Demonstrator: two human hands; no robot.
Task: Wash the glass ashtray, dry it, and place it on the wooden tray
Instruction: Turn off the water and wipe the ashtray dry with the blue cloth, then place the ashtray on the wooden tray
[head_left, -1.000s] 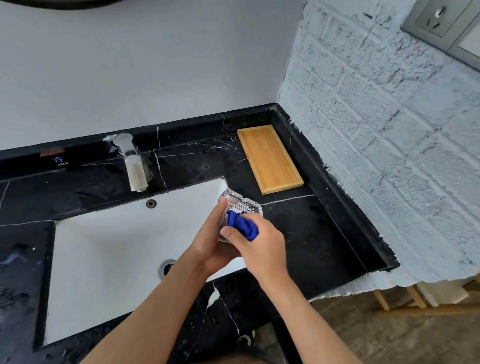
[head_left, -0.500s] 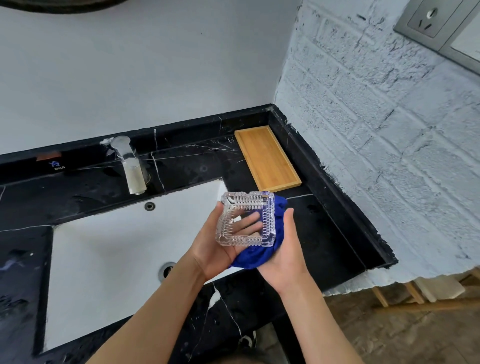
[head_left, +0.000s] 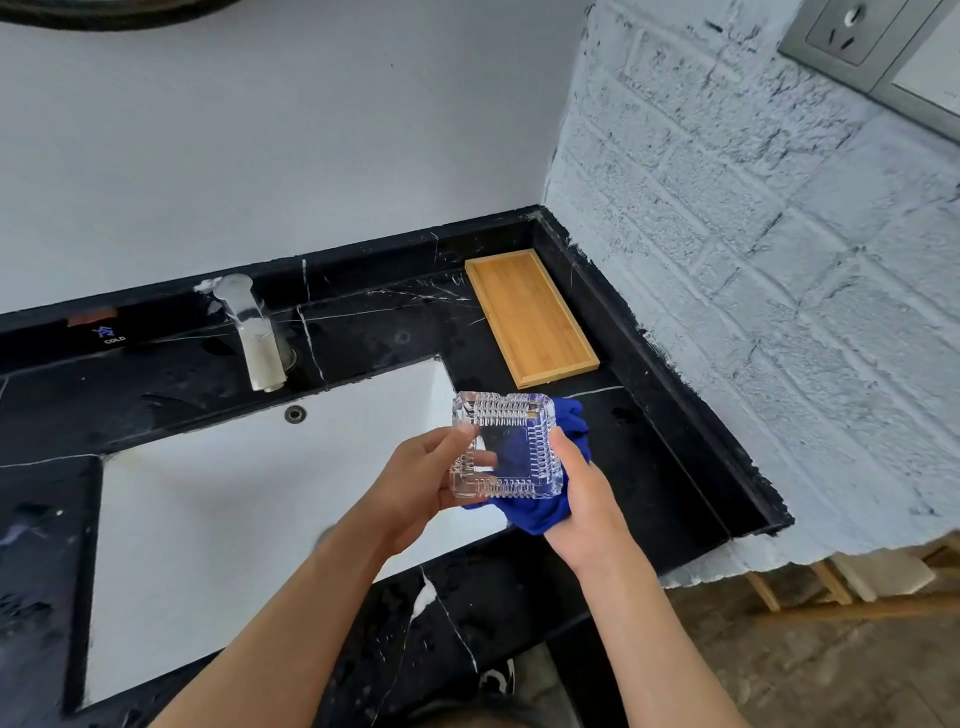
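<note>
Ashtray (head_left: 506, 447) held between left hand (head_left: 415, 486) and cloth-backed right hand (head_left: 587, 499).

One head-worn camera is looking forward and steeply down from close above the tabletop (head_left: 675, 467), facing the wall corner. Its wide lens seems to be bending the edges; no second view is sharing the scene.

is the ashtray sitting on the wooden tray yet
No, the glass ashtray is held over the sink edge between the left hand and the right hand with the blue cloth; the wooden tray holds nothing.
</note>
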